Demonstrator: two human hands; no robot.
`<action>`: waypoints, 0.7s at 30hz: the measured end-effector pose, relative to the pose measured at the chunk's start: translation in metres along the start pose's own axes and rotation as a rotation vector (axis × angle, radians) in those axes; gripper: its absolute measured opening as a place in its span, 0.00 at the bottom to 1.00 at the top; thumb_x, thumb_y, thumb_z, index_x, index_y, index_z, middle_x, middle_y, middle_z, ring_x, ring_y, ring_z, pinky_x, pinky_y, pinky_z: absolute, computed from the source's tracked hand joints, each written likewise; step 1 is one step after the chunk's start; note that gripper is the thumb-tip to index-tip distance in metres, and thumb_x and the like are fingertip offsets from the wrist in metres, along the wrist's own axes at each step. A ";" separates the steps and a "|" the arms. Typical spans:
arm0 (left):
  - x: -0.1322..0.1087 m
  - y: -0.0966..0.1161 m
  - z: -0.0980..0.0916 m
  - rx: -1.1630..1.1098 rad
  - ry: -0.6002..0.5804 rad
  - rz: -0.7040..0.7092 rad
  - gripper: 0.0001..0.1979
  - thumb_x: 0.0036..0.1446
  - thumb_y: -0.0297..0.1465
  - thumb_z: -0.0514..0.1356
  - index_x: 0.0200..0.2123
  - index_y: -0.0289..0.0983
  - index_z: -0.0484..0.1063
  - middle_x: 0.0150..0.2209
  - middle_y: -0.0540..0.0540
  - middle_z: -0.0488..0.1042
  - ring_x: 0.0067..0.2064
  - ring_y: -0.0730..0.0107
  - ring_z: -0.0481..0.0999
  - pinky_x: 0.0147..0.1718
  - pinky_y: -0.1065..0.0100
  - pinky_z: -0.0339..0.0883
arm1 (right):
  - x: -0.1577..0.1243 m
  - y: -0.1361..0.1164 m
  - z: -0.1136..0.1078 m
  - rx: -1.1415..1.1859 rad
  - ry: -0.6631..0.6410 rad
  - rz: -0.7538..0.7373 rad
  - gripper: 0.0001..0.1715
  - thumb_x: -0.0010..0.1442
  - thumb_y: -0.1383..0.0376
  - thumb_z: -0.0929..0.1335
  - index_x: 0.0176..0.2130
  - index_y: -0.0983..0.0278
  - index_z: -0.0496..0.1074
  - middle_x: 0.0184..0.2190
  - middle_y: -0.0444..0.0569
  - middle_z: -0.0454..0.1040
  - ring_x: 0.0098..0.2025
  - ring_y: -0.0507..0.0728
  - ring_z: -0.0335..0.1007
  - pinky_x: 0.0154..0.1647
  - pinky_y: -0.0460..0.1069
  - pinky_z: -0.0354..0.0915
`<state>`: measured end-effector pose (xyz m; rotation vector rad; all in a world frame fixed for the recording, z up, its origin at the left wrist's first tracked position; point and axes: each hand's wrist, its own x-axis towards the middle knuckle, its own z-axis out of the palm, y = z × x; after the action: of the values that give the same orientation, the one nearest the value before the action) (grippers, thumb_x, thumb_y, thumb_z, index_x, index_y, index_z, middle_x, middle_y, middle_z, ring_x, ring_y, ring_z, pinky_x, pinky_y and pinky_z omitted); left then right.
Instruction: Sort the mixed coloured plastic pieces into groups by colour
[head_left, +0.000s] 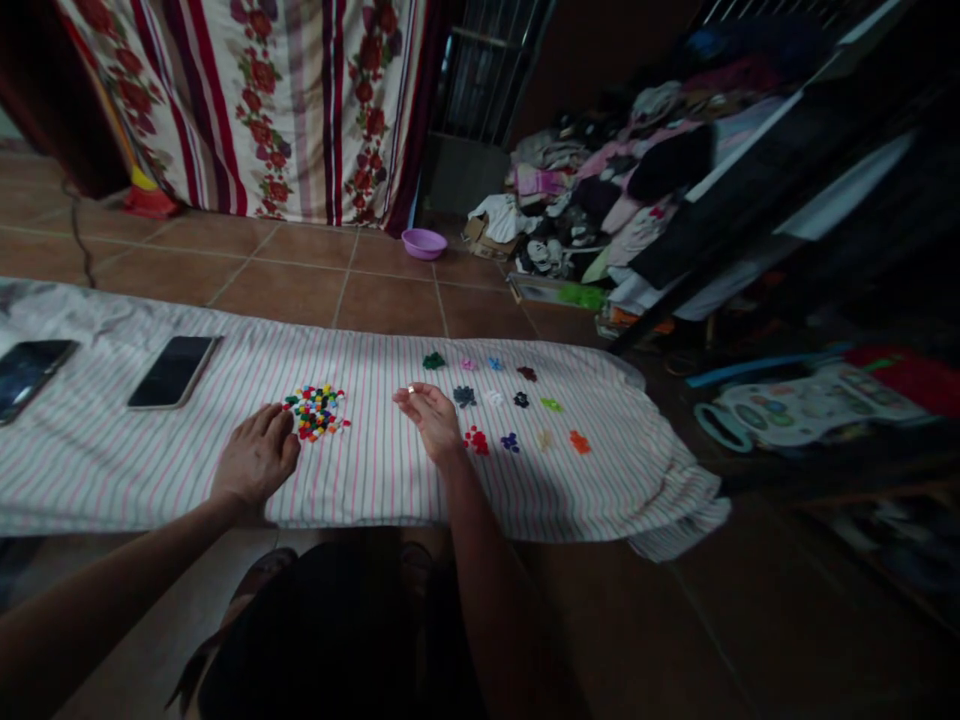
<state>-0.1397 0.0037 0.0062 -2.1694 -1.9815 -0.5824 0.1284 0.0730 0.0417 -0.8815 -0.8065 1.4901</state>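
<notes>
A mixed pile of small coloured beads (316, 411) lies on a pink-striped cloth (120, 450) spread on the floor. My left hand (255, 462) rests palm down just left of the pile, fingers together and touching its edge. My right hand (429, 412) is held a little above the cloth to the right of the pile, fingers pinched on a tiny pale bead (412, 388). Further right lie small sorted groups of beads: dark green (433, 361), grey (464, 396), red (475, 440), blue (510, 441), orange (578, 441), light green (551, 405).
Two dark phones (173, 371) (26, 375) lie on the cloth's left part. Behind it are tiled floor, a purple bowl (424, 243), a flowered curtain (285, 100) and a heap of clothes (600, 200). A toy (810, 405) lies at right.
</notes>
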 end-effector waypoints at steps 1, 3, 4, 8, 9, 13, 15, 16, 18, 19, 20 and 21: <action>0.000 0.000 0.000 -0.001 0.003 -0.001 0.21 0.61 0.36 0.46 0.50 0.33 0.69 0.56 0.33 0.71 0.60 0.52 0.67 0.58 0.51 0.62 | -0.001 -0.002 -0.003 0.005 0.014 -0.007 0.21 0.44 0.57 0.78 0.34 0.61 0.69 0.31 0.45 0.79 0.36 0.54 0.77 0.45 0.52 0.73; 0.000 0.001 0.000 -0.002 0.007 0.001 0.20 0.61 0.36 0.46 0.50 0.34 0.69 0.56 0.33 0.71 0.60 0.52 0.67 0.58 0.51 0.62 | -0.004 -0.006 -0.007 0.009 0.033 -0.016 0.23 0.42 0.57 0.78 0.34 0.62 0.69 0.31 0.45 0.79 0.35 0.54 0.77 0.44 0.52 0.73; 0.000 0.001 0.000 -0.003 0.010 0.004 0.21 0.61 0.36 0.46 0.49 0.33 0.70 0.56 0.33 0.71 0.60 0.52 0.67 0.58 0.51 0.62 | -0.005 -0.008 -0.008 0.009 0.036 -0.017 0.23 0.42 0.57 0.79 0.34 0.62 0.70 0.31 0.45 0.79 0.35 0.54 0.78 0.43 0.52 0.73; -0.001 0.001 0.001 0.002 0.039 0.006 0.21 0.60 0.36 0.46 0.49 0.34 0.71 0.55 0.33 0.72 0.59 0.51 0.69 0.56 0.50 0.65 | -0.007 -0.010 -0.012 0.010 0.039 -0.017 0.23 0.41 0.56 0.79 0.34 0.62 0.70 0.31 0.47 0.79 0.35 0.56 0.78 0.43 0.53 0.73; -0.001 0.001 0.002 0.008 0.049 0.012 0.20 0.60 0.36 0.46 0.48 0.35 0.71 0.54 0.34 0.72 0.59 0.51 0.69 0.56 0.50 0.65 | -0.006 -0.010 -0.013 0.015 0.040 -0.017 0.23 0.41 0.56 0.79 0.34 0.62 0.71 0.31 0.47 0.79 0.35 0.56 0.78 0.43 0.53 0.74; 0.000 -0.002 0.004 0.046 0.066 0.060 0.19 0.61 0.36 0.46 0.47 0.36 0.71 0.53 0.36 0.73 0.58 0.53 0.70 0.56 0.51 0.66 | -0.005 -0.010 -0.019 0.041 0.035 -0.017 0.23 0.41 0.57 0.80 0.34 0.62 0.72 0.31 0.47 0.78 0.36 0.55 0.78 0.45 0.53 0.73; 0.001 -0.003 0.003 0.053 0.059 0.069 0.19 0.61 0.36 0.46 0.47 0.36 0.71 0.53 0.36 0.73 0.58 0.53 0.70 0.56 0.52 0.65 | -0.004 -0.011 -0.022 0.056 0.041 -0.012 0.23 0.41 0.58 0.80 0.33 0.63 0.72 0.31 0.47 0.78 0.36 0.55 0.77 0.47 0.53 0.73; 0.001 -0.003 0.002 0.051 0.050 0.070 0.19 0.61 0.36 0.45 0.47 0.35 0.71 0.53 0.35 0.73 0.58 0.53 0.70 0.56 0.52 0.65 | -0.004 -0.012 -0.024 0.063 0.049 -0.008 0.23 0.40 0.58 0.80 0.33 0.63 0.72 0.31 0.47 0.78 0.36 0.55 0.77 0.48 0.53 0.73; 0.001 -0.002 0.000 0.038 0.025 0.074 0.20 0.61 0.36 0.45 0.47 0.34 0.70 0.53 0.33 0.73 0.59 0.52 0.69 0.57 0.53 0.64 | -0.005 -0.014 -0.027 0.073 0.068 0.000 0.23 0.40 0.58 0.80 0.33 0.63 0.73 0.31 0.47 0.78 0.37 0.55 0.78 0.50 0.54 0.72; 0.001 -0.002 -0.001 0.028 0.013 0.074 0.20 0.61 0.36 0.44 0.46 0.33 0.70 0.53 0.32 0.72 0.59 0.51 0.69 0.57 0.53 0.63 | -0.005 -0.014 -0.029 0.075 0.076 0.003 0.22 0.40 0.59 0.80 0.33 0.64 0.73 0.31 0.47 0.78 0.36 0.54 0.78 0.51 0.54 0.72; 0.001 -0.001 -0.003 0.020 0.002 0.074 0.20 0.61 0.36 0.44 0.46 0.33 0.69 0.53 0.32 0.72 0.59 0.51 0.69 0.57 0.53 0.63 | -0.005 -0.015 -0.031 0.075 0.083 0.002 0.22 0.41 0.59 0.80 0.33 0.64 0.73 0.31 0.46 0.78 0.36 0.54 0.78 0.51 0.54 0.72; 0.001 -0.001 -0.004 0.010 -0.006 0.066 0.20 0.61 0.36 0.44 0.46 0.34 0.69 0.53 0.32 0.72 0.59 0.51 0.68 0.57 0.53 0.63 | -0.004 -0.015 -0.033 0.074 0.086 0.000 0.21 0.41 0.59 0.80 0.32 0.64 0.73 0.31 0.46 0.78 0.36 0.54 0.78 0.51 0.54 0.72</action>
<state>-0.1410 0.0028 0.0104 -2.2232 -1.9030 -0.5556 0.1646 0.0701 0.0397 -0.8847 -0.6838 1.4628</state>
